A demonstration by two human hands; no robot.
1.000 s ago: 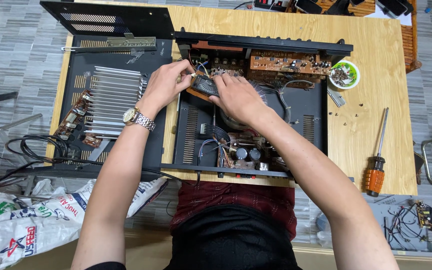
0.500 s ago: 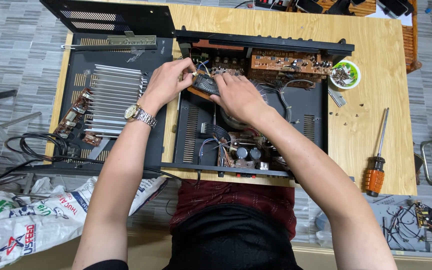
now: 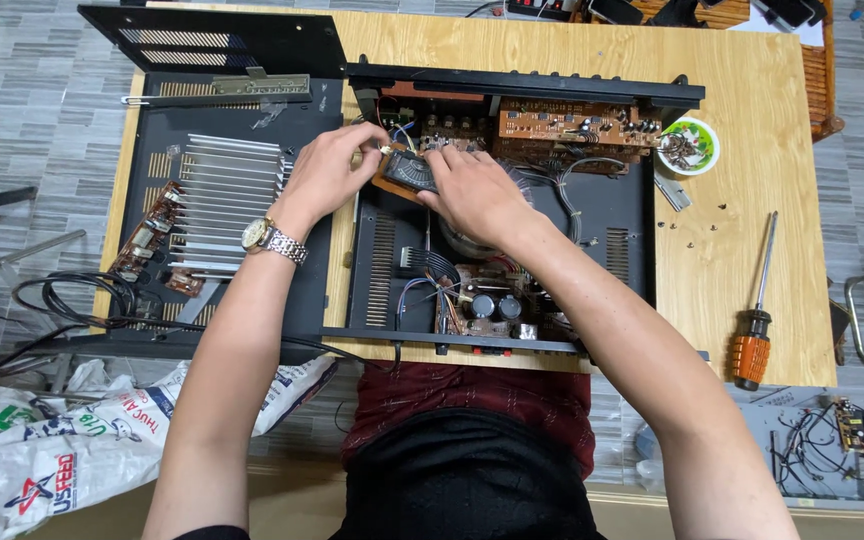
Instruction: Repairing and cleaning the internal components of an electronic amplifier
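Pinching with both hands, the person holds a small dark part (image 3: 410,170) with a brown edge, a little above the centre of the frame, inside the open black chassis (image 3: 367,270). The left hand (image 3: 327,175) closes its fingers on the left side of the part, and the right hand (image 3: 472,190) presses its fingers on the right side. A metal wristwatch (image 3: 272,238) sits on the left wrist. Behind the hands stands a brown circuit board (image 3: 577,125). To the left lies a ribbed grey heatsink (image 3: 222,195). At the upper right a small bowl (image 3: 704,160) holds screws. An orange-handled screwdriver (image 3: 755,325) lies at the right on the wooden table (image 3: 752,80).
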